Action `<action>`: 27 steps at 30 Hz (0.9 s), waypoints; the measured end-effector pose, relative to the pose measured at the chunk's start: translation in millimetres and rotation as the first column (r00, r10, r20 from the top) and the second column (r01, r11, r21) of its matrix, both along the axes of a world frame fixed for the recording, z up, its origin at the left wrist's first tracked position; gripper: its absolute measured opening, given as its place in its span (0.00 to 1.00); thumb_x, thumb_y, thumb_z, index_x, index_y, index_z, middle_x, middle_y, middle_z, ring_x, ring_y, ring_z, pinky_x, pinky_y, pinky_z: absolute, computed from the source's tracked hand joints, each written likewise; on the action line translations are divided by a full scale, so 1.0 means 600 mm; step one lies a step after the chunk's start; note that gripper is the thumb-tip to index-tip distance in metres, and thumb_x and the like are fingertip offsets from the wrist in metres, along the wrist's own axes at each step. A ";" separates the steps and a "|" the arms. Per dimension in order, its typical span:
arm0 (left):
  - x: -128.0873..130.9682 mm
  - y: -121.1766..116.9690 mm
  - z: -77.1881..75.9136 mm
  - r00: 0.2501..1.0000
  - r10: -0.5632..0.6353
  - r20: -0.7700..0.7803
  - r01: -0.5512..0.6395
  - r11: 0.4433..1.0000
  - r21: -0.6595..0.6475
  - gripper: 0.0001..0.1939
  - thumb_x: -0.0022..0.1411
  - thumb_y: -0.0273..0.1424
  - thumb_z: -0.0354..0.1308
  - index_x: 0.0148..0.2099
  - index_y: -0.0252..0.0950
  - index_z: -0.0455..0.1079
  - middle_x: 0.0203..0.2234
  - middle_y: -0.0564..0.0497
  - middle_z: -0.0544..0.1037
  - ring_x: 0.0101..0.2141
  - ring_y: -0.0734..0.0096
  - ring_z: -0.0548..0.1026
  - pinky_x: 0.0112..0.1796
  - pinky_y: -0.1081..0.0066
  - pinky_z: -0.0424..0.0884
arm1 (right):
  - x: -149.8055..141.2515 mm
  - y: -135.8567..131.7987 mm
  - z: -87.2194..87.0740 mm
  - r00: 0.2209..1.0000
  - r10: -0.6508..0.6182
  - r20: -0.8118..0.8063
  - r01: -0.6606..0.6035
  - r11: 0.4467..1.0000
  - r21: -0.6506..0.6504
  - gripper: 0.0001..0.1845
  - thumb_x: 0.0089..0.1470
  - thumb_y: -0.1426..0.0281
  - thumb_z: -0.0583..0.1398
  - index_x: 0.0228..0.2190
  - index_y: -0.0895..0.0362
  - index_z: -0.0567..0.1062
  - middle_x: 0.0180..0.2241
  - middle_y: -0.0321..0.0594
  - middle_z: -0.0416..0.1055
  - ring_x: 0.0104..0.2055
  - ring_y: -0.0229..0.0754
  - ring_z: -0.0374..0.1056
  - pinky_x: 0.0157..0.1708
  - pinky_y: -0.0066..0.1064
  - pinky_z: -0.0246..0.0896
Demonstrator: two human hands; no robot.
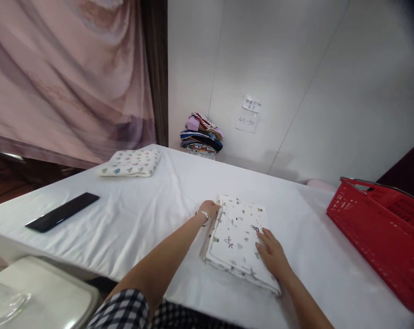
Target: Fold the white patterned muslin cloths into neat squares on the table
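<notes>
A white folded cloth (239,228) with a small scattered print lies on the white-covered table in front of me. My left hand (210,209), a bracelet at its wrist, is closed at the far left edge of this cloth, where its fingers pinch the layers; the fingertips are partly hidden. On the right side of the cloth my right hand (271,253) lies flat, fingers stretched out over the top layer. The layers show along the left and near edges.
Another folded printed cloth (133,163) lies at the table's far left corner. A long black flat object (63,211) is nearer me. To the right stands a red plastic basket (378,228). Behind the table are stacked folded fabrics (201,137) and wall notes (247,122).
</notes>
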State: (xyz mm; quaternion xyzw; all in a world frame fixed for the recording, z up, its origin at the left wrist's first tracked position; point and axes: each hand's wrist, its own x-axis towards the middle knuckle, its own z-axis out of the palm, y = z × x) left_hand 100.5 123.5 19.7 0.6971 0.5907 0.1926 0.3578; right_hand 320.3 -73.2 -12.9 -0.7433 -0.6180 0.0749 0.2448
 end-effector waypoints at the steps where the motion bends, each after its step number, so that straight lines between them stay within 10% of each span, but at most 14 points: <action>1: -0.003 -0.005 -0.004 1.000 0.010 0.012 -0.010 1.000 0.001 0.13 0.52 0.39 0.53 0.29 0.34 0.70 0.26 0.50 0.76 0.29 0.71 0.72 0.25 0.77 0.63 | -0.004 0.004 0.007 1.000 -0.005 0.019 0.005 1.000 -0.003 0.24 0.51 0.62 0.50 0.47 0.58 0.67 0.56 0.43 0.54 0.59 0.46 0.43 0.56 0.45 0.40; 13: 0.017 0.002 -0.026 0.991 -0.029 0.134 0.016 0.995 0.102 0.14 0.54 0.33 0.52 0.43 0.38 0.69 0.39 0.52 0.74 0.40 0.72 0.70 0.40 0.78 0.62 | -0.095 0.169 0.111 0.984 0.112 -0.142 -0.116 0.993 -0.022 0.18 0.50 0.63 0.50 0.39 0.55 0.73 0.36 0.38 0.73 0.36 0.40 0.68 0.38 0.30 0.60; 27: 0.009 0.010 -0.052 0.940 -0.167 0.296 0.092 0.963 0.252 0.19 0.56 0.32 0.49 0.51 0.39 0.63 0.50 0.52 0.66 0.47 0.71 0.65 0.48 0.73 0.60 | -0.122 0.366 0.103 0.996 0.018 0.091 0.008 0.960 -0.281 0.17 0.48 0.61 0.52 0.28 0.58 0.75 0.23 0.39 0.72 0.29 0.38 0.66 0.29 0.25 0.55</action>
